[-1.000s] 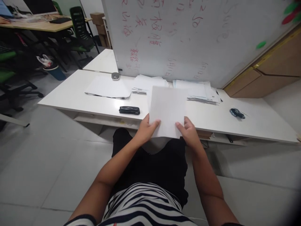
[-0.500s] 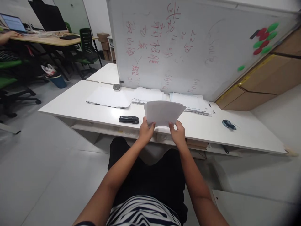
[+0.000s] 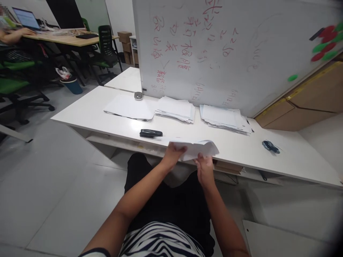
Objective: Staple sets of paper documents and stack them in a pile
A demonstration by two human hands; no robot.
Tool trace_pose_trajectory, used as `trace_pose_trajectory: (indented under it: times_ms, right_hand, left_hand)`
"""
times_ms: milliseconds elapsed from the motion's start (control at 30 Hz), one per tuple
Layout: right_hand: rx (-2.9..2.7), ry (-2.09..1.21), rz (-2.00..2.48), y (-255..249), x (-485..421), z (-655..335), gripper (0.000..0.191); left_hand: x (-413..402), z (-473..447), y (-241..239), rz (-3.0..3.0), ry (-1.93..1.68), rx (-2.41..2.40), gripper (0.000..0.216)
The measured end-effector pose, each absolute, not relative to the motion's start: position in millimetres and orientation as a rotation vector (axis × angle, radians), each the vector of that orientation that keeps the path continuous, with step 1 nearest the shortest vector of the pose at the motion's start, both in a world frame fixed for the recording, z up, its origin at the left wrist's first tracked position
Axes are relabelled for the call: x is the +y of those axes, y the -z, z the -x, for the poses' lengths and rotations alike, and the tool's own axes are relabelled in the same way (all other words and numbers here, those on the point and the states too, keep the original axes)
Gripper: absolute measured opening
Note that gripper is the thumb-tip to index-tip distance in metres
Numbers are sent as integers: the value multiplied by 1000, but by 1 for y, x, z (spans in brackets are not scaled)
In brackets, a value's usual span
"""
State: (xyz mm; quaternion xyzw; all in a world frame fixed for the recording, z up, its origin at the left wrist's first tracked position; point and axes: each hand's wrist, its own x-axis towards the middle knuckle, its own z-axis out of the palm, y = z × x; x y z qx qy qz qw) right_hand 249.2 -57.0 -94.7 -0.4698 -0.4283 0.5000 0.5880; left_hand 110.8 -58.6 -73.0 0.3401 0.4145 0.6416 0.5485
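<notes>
A thin stack of white paper sheets (image 3: 198, 147) lies nearly flat just above the front edge of the white table (image 3: 88, 116). My left hand (image 3: 173, 156) grips the sheets' near left edge from below. My right hand (image 3: 205, 167) pinches the near right edge, fingers closed on it. A black stapler (image 3: 150, 133) lies on the table just left of my left hand.
Two paper piles (image 3: 175, 109) (image 3: 223, 117) and a loose sheet (image 3: 128, 107) lie by the whiteboard (image 3: 227, 50). A dark clip-like thing (image 3: 270, 146) is at the right. Another person sits at a desk (image 3: 66, 38) far left, with green chairs (image 3: 16, 82) on the floor.
The sheets, held upright a second ago, have tipped forward and down until they lie almost flat over the table's edge. Both hands dropped slightly with them.
</notes>
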Motion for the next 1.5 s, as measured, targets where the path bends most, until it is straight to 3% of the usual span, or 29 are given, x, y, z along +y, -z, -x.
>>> trace_pose_trajectory:
  times_ms: [100,233,333,433,600,833,1200,1500]
  right_hand:
    - [-935,-1151,1203,104,-69,-249,50]
    - [-905,-1048,1359,123,-75,-272,38]
    - [-876,-1075,1410,134,-79,-294,38]
    - [-797,-1154,1437,136,-83,-308,40]
    - [-648,-1345,1406,133,-82,-310,39]
    - [-721,-1446,1329,132,-78,-302,47]
    - [-806,-1582,1255,119,-63,-270,57]
    - [-859,-1648,1255,121,-50,-250,53]
  left_hand:
    - [-67,-123,80,-727,-1350,917,58]
    - [-79,-116,94,-891,-1148,1186,69]
    - [-86,-91,93,-1120,-1158,1460,77]
    - [-81,-50,79,-1543,-1221,1788,71]
    - [-46,18,66,-2018,-855,2217,67]
    - [-24,54,85,-2086,-755,2107,38]
    - [-19,66,99,-2171,-865,1968,34]
    - [-17,67,102,-2205,-895,1943,33]
